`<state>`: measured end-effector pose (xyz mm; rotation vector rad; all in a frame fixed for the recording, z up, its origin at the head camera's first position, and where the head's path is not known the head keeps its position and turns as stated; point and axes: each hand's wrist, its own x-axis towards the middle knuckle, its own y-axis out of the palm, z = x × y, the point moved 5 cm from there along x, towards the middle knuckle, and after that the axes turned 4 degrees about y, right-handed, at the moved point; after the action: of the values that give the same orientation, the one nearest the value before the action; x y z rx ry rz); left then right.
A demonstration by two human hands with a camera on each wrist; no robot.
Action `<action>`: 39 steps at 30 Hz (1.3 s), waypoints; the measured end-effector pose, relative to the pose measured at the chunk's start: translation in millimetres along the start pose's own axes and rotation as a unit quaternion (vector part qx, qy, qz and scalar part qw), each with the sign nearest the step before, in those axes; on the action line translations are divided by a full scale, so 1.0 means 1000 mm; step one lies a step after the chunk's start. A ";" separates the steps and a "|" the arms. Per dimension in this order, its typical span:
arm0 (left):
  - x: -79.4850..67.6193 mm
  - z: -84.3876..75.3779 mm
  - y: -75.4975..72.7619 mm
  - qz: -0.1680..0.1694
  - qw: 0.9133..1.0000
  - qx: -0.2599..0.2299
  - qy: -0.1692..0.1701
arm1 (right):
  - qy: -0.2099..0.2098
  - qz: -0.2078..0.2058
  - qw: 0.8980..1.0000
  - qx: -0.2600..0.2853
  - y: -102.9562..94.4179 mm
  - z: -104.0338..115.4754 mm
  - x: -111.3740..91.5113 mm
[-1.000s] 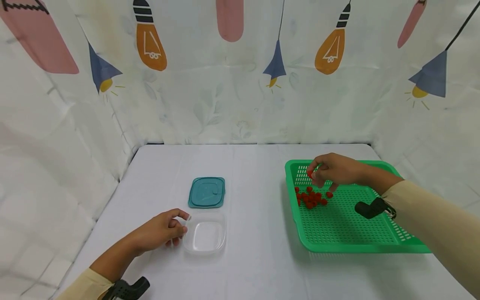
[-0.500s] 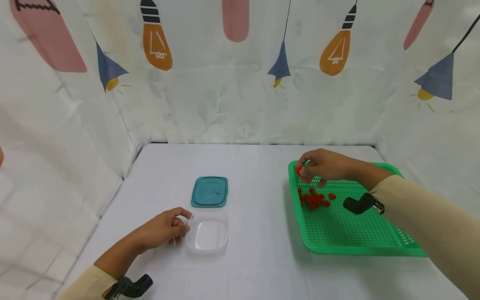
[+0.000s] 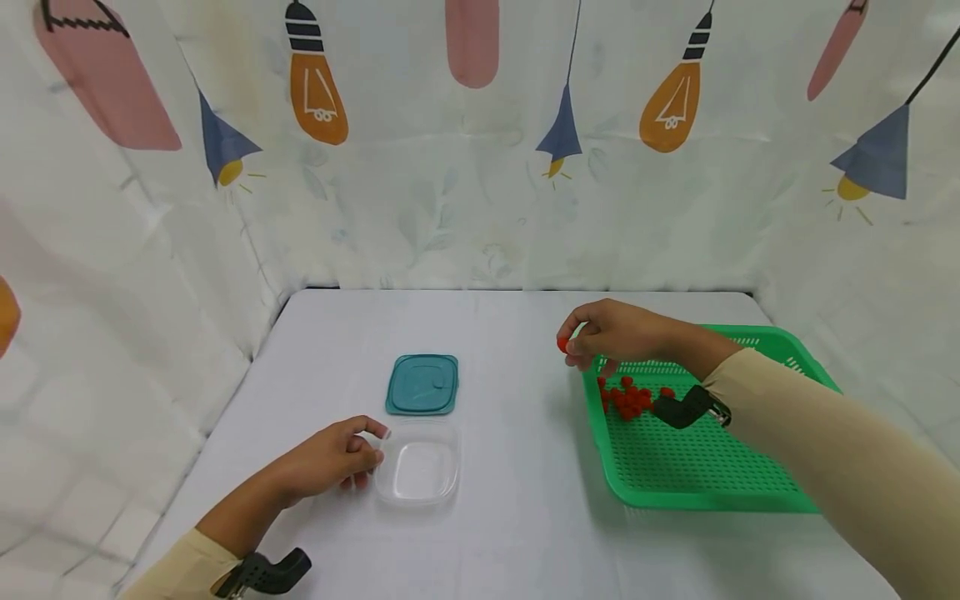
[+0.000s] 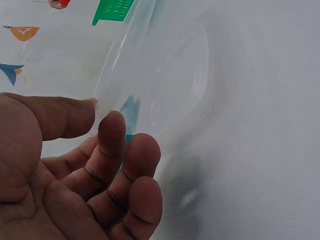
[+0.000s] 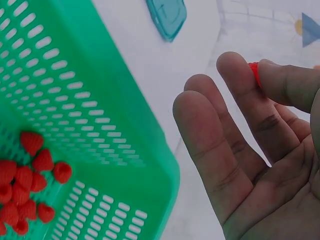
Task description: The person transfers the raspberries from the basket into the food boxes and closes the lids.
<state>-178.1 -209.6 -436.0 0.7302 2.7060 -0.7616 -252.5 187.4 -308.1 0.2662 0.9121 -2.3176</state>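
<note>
My left hand (image 3: 330, 460) holds the left rim of a clear square plastic container (image 3: 417, 468) between thumb and fingers. Up close in the left wrist view, the thumb tip meets the container's edge and the other fingers curl beside its wall. A teal lid (image 3: 423, 383) lies flat just behind the container. My right hand (image 3: 611, 332) pinches one red raspberry (image 5: 255, 72) between thumb and index finger, over the left rim of a green basket (image 3: 705, 499). Its other fingers are spread loosely. Several more raspberries (image 5: 20, 192) are clustered inside the basket, toward its left side.
A white cloth covers the table (image 3: 517, 533). White curtains (image 3: 480, 208) printed with lamps and bulbs enclose the back and sides. Black wrist-worn devices (image 3: 273, 572) sit on both forearms. The basket's raised walls stand on the right of the table.
My right hand has moved left with the raspberry, from above the basket's inside to its left rim. My left hand keeps its place at the container. The head view has shifted slightly.
</note>
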 end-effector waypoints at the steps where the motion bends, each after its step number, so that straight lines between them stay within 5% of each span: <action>1: 0.000 0.000 0.000 0.000 1.000 0.000 0.000 | -0.003 0.002 1.000 -0.001 0.002 0.002 0.002; 16: 0.000 0.005 0.000 0.012 0.999 -0.022 0.021 | 0.007 0.027 1.000 0.012 0.036 0.020 0.026; 39: -0.005 0.006 0.003 -0.007 1.000 -0.015 0.005 | -0.016 0.055 0.998 -0.005 0.081 0.053 0.052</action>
<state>-171.4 -212.3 -440.8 0.7096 2.7287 -0.7207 -240.9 80.9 -333.6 0.2679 0.8708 -2.2094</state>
